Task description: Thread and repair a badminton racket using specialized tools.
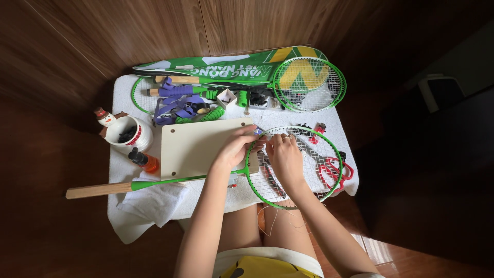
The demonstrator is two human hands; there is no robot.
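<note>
A green badminton racket (pixel 329 146) with white strings lies across a small white-covered table (pixel 121 216), its wooden handle (pixel 98 190) pointing left. My left hand (pixel 234 149) grips the left side of the racket's frame near the top. My right hand (pixel 284 157) rests on the strings, its fingers pinching a string beside the left hand's fingertips. Loose string hangs below the racket head over my knees.
A beige board (pixel 195 146) lies under the racket's throat. Red scissors (pixel 334 172) sit under the strings at the right. A second green racket (pixel 309 77) and a green cover lie at the back, with purple straps (pixel 177 105), a snowman mug (pixel 126 133) and an orange bottle (pixel 145 161) at the left.
</note>
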